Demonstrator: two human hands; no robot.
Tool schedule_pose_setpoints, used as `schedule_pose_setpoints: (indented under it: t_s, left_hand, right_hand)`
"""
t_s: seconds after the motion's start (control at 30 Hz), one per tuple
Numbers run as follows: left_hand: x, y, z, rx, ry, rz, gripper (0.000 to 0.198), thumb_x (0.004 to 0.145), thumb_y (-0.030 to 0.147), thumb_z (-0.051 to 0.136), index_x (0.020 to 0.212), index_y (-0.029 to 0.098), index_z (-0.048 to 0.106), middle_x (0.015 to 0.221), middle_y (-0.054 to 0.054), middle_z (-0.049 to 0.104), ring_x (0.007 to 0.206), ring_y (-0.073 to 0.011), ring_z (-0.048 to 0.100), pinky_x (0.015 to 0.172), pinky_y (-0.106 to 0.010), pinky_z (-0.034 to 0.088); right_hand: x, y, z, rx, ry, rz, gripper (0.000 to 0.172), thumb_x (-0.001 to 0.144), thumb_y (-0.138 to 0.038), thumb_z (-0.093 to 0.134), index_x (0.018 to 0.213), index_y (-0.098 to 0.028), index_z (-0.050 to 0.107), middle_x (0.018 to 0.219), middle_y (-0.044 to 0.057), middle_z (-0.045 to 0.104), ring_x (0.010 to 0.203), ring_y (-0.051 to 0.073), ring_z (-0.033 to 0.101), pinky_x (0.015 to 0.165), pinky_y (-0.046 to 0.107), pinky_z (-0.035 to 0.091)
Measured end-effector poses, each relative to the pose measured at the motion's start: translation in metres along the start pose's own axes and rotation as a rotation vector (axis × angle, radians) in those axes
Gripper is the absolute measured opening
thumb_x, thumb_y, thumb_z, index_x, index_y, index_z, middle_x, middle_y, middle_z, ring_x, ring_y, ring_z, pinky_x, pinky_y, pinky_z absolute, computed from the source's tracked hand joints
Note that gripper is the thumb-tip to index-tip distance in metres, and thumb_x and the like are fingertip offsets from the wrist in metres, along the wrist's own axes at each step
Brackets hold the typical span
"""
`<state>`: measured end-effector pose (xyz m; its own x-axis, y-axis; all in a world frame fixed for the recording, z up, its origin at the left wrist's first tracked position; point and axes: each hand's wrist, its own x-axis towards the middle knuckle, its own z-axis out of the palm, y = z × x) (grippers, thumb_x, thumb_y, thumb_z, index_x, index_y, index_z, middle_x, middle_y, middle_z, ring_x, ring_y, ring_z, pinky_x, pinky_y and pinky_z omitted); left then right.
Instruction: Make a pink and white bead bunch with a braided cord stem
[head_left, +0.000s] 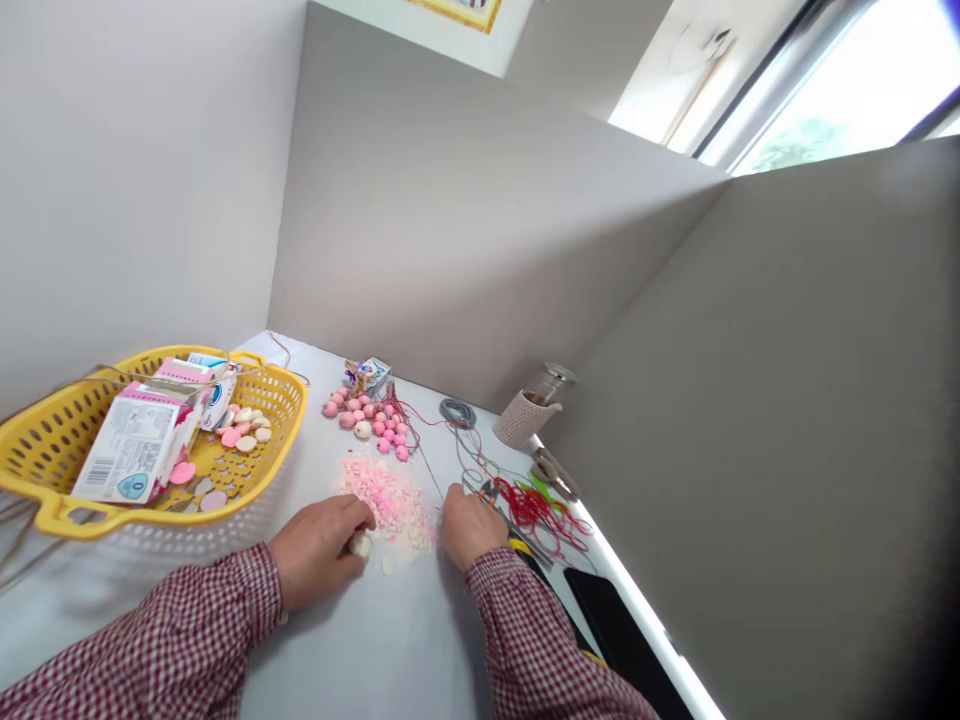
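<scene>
My left hand (319, 548) rests on the white table, fingers curled round a small white bead (361, 545) at its tips. My right hand (469, 524) lies knuckles up just right of a scattered heap of tiny pink and white beads (386, 500); its fingers are curled under and what they hold is hidden. A thin thread (431, 470) runs from near my right hand toward a cluster of larger pink and white round beads (367, 420) farther back. Both sleeves are red-and-white checked.
A yellow perforated basket (45, 440) at the left holds cartons and flat pink and cream discs. Grey cord (457, 411), red cord (544, 515), scissors (553, 472), a jar in a knitted sleeve (529, 412) and a dark phone (611, 625) line the right edge. Grey partition walls enclose the table.
</scene>
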<state>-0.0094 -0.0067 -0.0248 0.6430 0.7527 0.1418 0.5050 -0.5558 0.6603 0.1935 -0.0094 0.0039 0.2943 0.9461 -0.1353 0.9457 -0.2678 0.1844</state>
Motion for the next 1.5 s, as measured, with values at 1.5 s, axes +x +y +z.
schedule_pose_setpoints:
  t_s: [1.5]
  left_hand:
    - [0.014, 0.008, 0.002, -1.035, 0.092, -0.204, 0.03, 0.067, 0.04, 0.066, 0.067, 0.013, 0.053, 0.057, 0.001, 0.061, 0.041, -0.0059, 0.049, 0.042, -0.019, 0.038]
  right_hand:
    - [-0.044, -0.018, 0.027, 1.598, 0.254, -0.621, 0.017, 0.086, -0.029, 0.05, 0.083, -0.017, 0.06, 0.072, 0.004, 0.061, 0.048, 0.009, 0.055, 0.043, 0.02, 0.042]
